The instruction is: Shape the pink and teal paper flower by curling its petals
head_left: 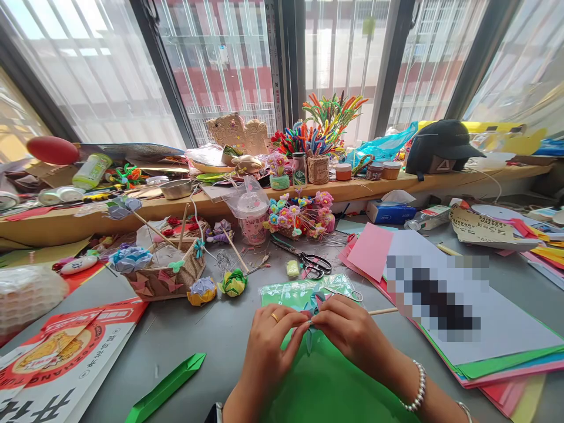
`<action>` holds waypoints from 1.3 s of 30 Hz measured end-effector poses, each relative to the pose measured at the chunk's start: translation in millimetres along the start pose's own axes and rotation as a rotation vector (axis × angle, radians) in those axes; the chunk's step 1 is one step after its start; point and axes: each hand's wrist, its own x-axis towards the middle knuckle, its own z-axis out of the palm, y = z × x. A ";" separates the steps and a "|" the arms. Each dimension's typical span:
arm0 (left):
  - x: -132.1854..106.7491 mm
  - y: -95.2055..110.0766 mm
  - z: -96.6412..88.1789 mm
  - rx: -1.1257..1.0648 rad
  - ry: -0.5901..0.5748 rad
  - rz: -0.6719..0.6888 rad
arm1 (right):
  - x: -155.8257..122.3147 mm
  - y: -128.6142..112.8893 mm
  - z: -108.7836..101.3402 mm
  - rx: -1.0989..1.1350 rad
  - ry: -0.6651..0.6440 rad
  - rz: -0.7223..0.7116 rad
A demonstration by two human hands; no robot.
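Leftmost, I logged a folded green strip (167, 388) on the gray tabletop (176, 329). Next, above a green sheet (326, 379), I noted the left hand (274, 338), thumb and fingertips clamped on the blue folded paper (314, 301) between both hands; the right hand (352, 330) pinched it likewise. Rightward, a wooden stick (384, 311) pointed toward a paper stack (497, 311).

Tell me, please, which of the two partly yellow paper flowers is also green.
The right paper flower, nearer the scissors, has green petals among the yellow; the left one, nearer the box, is lavender and yellow.
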 end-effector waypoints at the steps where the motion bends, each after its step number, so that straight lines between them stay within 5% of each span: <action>1: -0.5 -0.3 0.5 0.012 -0.005 -0.012 | 0.0 0.0 0.1 -0.010 -0.010 -0.007; 24: 1.0 0.5 -0.3 -0.092 -0.148 -0.180 | -2.7 -3.6 1.6 -0.224 -0.053 -0.241; 39: 3.3 -5.4 -3.5 -0.181 -0.181 -0.277 | -2.8 -3.3 -0.2 -0.254 -0.062 -0.255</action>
